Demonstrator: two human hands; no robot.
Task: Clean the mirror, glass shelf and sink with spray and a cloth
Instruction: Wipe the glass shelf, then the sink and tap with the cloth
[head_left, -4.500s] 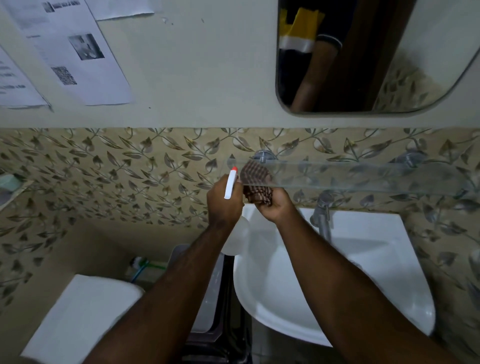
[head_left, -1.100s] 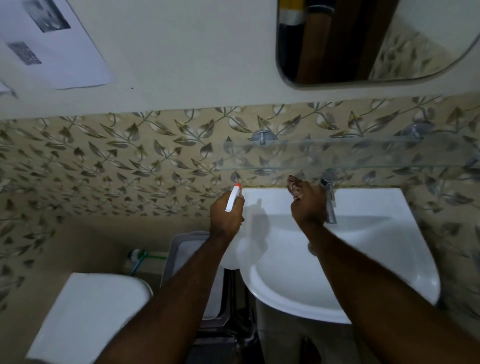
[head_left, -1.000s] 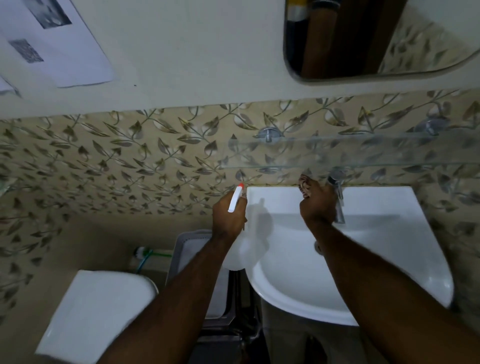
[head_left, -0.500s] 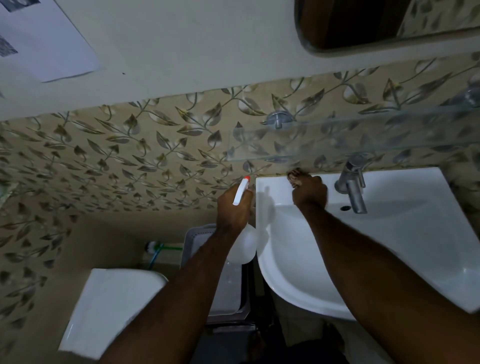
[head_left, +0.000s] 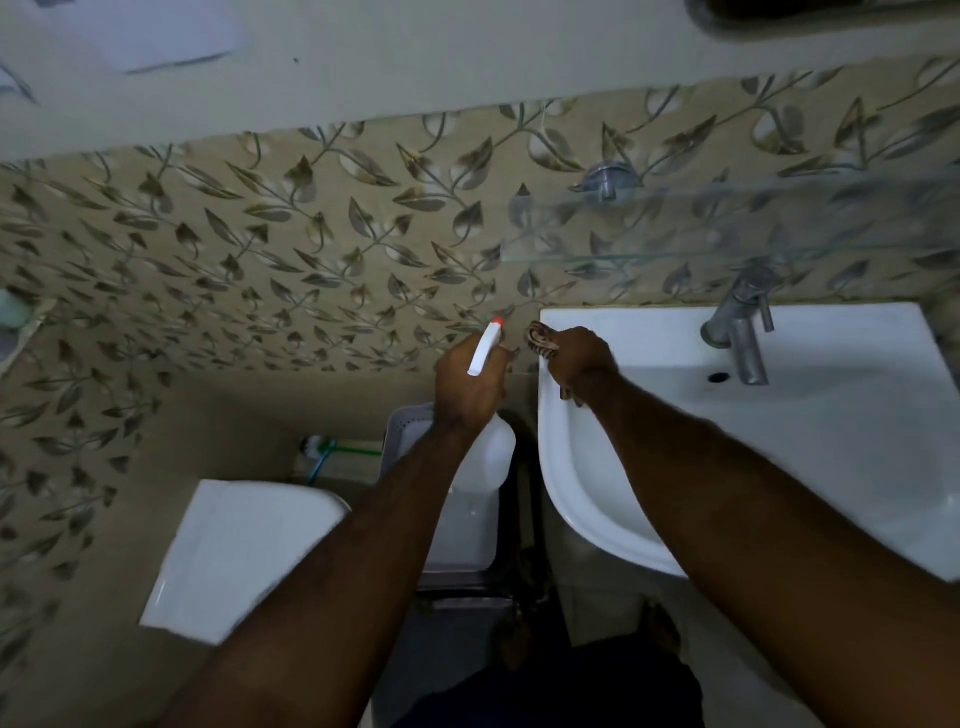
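My left hand (head_left: 467, 387) grips a white spray bottle (head_left: 491, 457) with a red-tipped nozzle, held just left of the white sink (head_left: 810, 436). My right hand (head_left: 576, 358) is closed on a brown striped cloth (head_left: 540, 338) and presses it on the sink's back left corner. The glass shelf (head_left: 727, 223) hangs on the wall above the sink. Only the bottom edge of the mirror (head_left: 810, 13) shows at the top right.
A metal tap (head_left: 740, 325) stands at the back of the sink. A grey bin (head_left: 457, 519) sits below the bottle, and a white toilet cistern (head_left: 244, 556) is at the lower left. Leaf-patterned tiles cover the wall; papers (head_left: 150, 31) hang at the top left.
My right hand with the cloth has come down from the glass shelf to the sink and slid left along its back edge to the left corner. The view has shifted left and down.
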